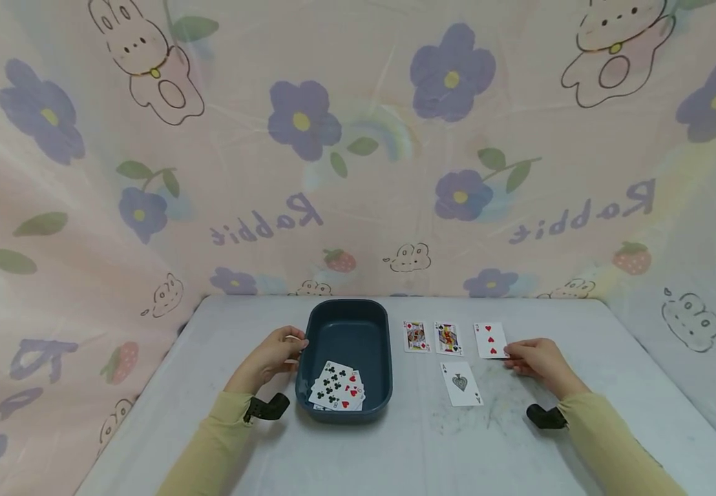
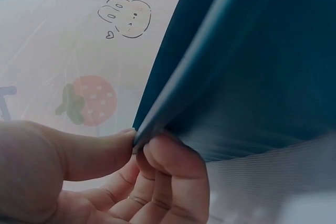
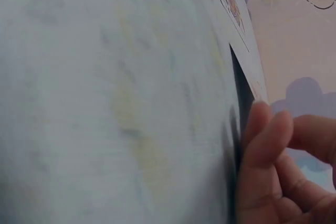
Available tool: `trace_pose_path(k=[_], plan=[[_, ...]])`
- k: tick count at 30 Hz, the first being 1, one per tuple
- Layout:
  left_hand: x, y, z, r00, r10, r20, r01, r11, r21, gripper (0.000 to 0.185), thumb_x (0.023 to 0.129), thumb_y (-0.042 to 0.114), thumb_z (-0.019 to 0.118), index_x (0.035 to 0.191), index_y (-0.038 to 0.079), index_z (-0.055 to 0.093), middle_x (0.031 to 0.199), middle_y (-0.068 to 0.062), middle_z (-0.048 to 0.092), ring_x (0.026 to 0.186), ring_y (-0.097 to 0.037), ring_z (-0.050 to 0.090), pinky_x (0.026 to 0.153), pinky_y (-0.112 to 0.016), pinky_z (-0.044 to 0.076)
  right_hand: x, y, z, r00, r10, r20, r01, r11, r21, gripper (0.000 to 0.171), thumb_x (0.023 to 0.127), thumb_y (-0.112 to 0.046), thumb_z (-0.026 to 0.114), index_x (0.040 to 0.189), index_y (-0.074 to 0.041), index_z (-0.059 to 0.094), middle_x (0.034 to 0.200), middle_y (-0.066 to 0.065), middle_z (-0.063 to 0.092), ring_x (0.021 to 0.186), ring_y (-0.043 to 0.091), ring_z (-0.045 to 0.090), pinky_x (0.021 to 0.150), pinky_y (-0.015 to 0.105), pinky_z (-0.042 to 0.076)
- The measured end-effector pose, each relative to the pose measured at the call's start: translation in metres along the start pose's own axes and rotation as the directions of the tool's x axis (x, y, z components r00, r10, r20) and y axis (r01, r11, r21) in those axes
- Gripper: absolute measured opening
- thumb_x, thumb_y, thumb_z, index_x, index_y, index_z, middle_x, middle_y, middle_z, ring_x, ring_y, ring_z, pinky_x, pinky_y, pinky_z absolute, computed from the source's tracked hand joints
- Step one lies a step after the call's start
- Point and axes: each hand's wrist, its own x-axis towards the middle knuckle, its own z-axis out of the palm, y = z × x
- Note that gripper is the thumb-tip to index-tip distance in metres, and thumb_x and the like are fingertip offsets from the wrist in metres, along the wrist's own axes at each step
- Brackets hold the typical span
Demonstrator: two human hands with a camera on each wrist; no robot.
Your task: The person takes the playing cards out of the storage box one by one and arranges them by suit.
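A dark blue plastic tray (image 1: 345,313) stands left of the middle of the table. My left hand (image 1: 274,355) pinches its left rim; the left wrist view shows the thumb and curled fingers on the tray's edge (image 2: 181,72). Inside lie several playing cards, a clubs card (image 1: 332,382) on top and a hearts card beside it. To the right, my right hand (image 1: 538,362) pinches the lower right corner of a three of hearts (image 1: 490,340). In the right wrist view, a dark shadow lies under that card's edge, close to the fingertips (image 3: 260,116).
Two face cards (image 1: 416,337) lie side by side between the tray and the three of hearts. Below them an ace of spades (image 1: 460,384) lies slightly tilted. A patterned curtain (image 1: 383,172) rises behind the white table (image 1: 407,455) and hangs along both sides.
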Motion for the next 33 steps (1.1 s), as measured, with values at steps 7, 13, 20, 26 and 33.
trace_pose_path(k=[7, 13, 20, 26, 33], plan=[[0.000, 0.002, 0.001, 1.000, 0.005, 0.002, -0.005, 1.000, 0.001, 0.015, 0.096, 0.008, 0.055, 0.109, 0.000, 0.050, 0.090, -0.014, 0.059, 0.072, -0.020, 0.055, 0.060, -0.031, 0.048, 0.009, 0.001, 0.000, 1.000, -0.006, -0.007, 0.006, 1.000, 0.018, 0.042, 0.095, -0.011, 0.058, 0.123, 0.018, 0.047, 0.078, 0.006, 0.067, 0.067, 0.011, 0.065, 0.060, 0.024, 0.052], [0.000, 0.000, 0.001, 1.000, -0.007, 0.001, 0.007, 1.000, 0.012, 0.016, 0.096, 0.008, 0.055, 0.110, 0.001, 0.050, 0.090, -0.014, 0.059, 0.071, -0.020, 0.055, 0.060, -0.031, 0.048, 0.013, -0.002, 0.000, 1.000, 0.020, -0.007, -0.020, 1.000, -0.013, 0.041, 0.095, -0.011, 0.058, 0.122, 0.018, 0.047, 0.078, 0.006, 0.066, 0.065, 0.011, 0.064, 0.061, 0.025, 0.053], [0.000, 0.002, 0.001, 1.000, -0.005, 0.004, 0.005, 1.000, 0.015, 0.016, 0.096, 0.009, 0.055, 0.110, 0.001, 0.050, 0.090, -0.014, 0.059, 0.072, -0.020, 0.055, 0.060, -0.031, 0.048, 0.014, -0.004, -0.001, 1.000, 0.014, 0.006, -0.014, 0.999, -0.030, 0.042, 0.095, -0.011, 0.057, 0.124, 0.018, 0.045, 0.078, 0.006, 0.066, 0.064, 0.011, 0.063, 0.059, 0.024, 0.052], [-0.001, 0.002, 0.000, 1.000, -0.005, 0.007, 0.005, 1.000, 0.014, 0.015, 0.096, 0.008, 0.055, 0.109, 0.001, 0.050, 0.089, -0.014, 0.059, 0.073, -0.021, 0.055, 0.060, -0.031, 0.048, 0.013, -0.006, 0.000, 1.000, 0.024, 0.002, -0.024, 0.999, -0.045, 0.042, 0.096, -0.011, 0.057, 0.124, 0.017, 0.046, 0.078, 0.006, 0.066, 0.065, 0.012, 0.063, 0.060, 0.025, 0.052], [0.000, 0.000, 0.000, 1.000, -0.008, 0.005, 0.008, 1.000, 0.017, 0.016, 0.096, 0.009, 0.055, 0.110, 0.001, 0.050, 0.089, -0.012, 0.058, 0.074, -0.020, 0.055, 0.060, -0.031, 0.049, 0.009, -0.012, 0.001, 1.000, 0.014, -0.019, -0.016, 0.996, -0.090, 0.040, 0.095, -0.012, 0.057, 0.121, 0.018, 0.048, 0.079, 0.008, 0.065, 0.063, 0.013, 0.063, 0.060, 0.027, 0.053]])
